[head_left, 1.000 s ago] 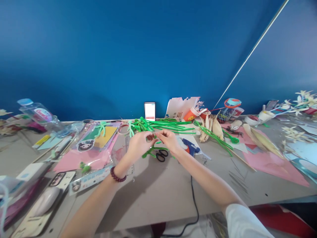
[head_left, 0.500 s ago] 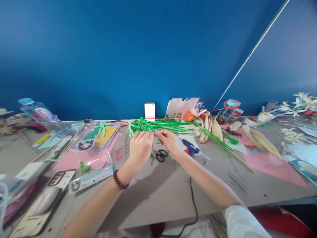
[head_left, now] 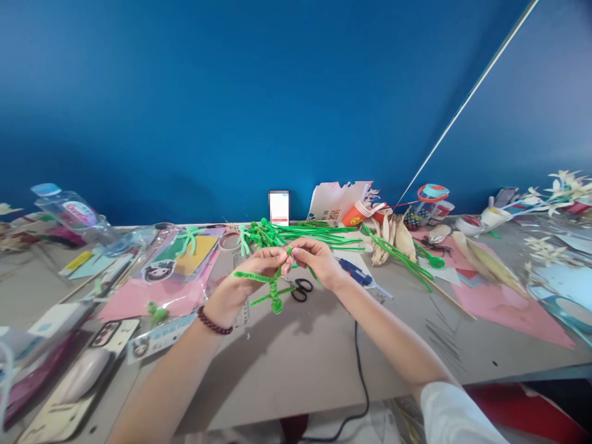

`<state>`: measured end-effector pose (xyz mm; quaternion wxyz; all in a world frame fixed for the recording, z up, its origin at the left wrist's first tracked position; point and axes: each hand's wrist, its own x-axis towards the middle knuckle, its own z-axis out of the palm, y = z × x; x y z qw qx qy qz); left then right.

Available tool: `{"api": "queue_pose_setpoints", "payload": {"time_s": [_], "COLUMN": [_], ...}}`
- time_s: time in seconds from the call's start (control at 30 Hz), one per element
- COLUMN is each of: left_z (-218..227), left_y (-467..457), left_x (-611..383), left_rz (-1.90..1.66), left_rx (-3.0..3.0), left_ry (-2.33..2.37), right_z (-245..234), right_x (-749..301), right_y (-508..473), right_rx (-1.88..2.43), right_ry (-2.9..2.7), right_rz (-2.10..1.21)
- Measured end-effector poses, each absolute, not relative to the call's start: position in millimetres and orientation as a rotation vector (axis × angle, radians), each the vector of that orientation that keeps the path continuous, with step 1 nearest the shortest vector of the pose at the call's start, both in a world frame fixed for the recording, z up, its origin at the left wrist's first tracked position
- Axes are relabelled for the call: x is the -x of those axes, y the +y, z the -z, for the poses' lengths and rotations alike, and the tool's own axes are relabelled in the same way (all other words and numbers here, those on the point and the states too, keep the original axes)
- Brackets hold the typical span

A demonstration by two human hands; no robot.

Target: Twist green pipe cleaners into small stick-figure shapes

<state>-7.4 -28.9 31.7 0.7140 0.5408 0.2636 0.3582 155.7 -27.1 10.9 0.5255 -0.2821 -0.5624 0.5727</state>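
I am holding the fuzzy green pipe-cleaner figure (head_left: 274, 288) near the black scissors (head_left: 302, 289), left hand (head_left: 250, 272) and right hand (head_left: 318, 262) fingers clamping it.

Bare table (head_left: 296, 364) nearside; scissors (head_left: 301, 288), glue gun (head_left: 355, 274) beyond.

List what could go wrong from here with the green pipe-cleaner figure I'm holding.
1. The left hand and right hand pinch the pipe-cleaner figure only at its top, so a hard twist might bend or loosen the dangling limbs.
2. The black cord passes by the right forearm, seemingly to the glue gun. A snag could drag it.
3. The scissors lie just below the figure, and its limbs may catch on them.
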Motion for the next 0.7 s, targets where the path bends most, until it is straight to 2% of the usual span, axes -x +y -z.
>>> {"api": "queue_pose_setpoints", "payload": {"time_s": [0.23, 0.4, 0.53, 0.7], "left_z": [-4, -10, -22, -33], "left_y": [-20, -12, -6, -12], "left_x": [2, 11, 24, 30], "left_rz": [-0.715, -0.846, -1.087, -1.269], "left_rx": [-1.026, -1.117, -1.219, -1.716], "left_ry": [0.391, 0.724, 0.982, 1.202], "right_z": [-8, -5, -5, -7], "right_x": [-157, -160, -161, -160], "right_y": [-26, -17, -13, -15], "right_rx": [0.658, 0.804, 0.933, 1.030], "right_ry": [-1.379, -1.290, -1.245, -1.191], "right_rz": [-1.409, -1.315, -1.209, -1.140]}}
